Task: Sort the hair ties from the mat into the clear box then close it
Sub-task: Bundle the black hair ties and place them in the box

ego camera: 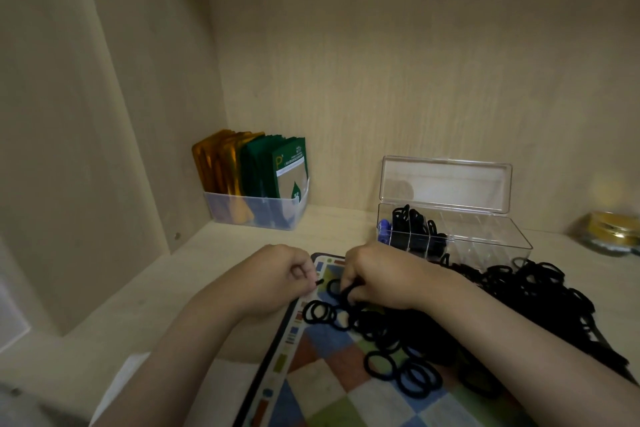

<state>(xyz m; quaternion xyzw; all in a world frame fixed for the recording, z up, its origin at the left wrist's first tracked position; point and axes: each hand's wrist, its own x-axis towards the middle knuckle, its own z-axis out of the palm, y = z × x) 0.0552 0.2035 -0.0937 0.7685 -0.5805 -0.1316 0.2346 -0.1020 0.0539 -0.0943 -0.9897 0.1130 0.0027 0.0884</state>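
A big heap of black hair ties [512, 298] covers the checkered mat [322, 378] on the shelf. Behind the mat stands the clear box [485, 239], lid raised, with several black hair ties [412, 225] in its left compartments. My left hand [277, 274] is closed at the mat's far left corner and pinches the end of a black hair tie. My right hand [377, 277] is closed over the heap's left edge, its fingers hooked around another black hair tie. The two hands are close together, a small gap apart.
A translucent bin of orange and green packets [256, 180] stands at the back left against the cabinet wall. A glass jar with a gold lid [613, 232] sits at the far right. Wooden walls close in the left and the back.
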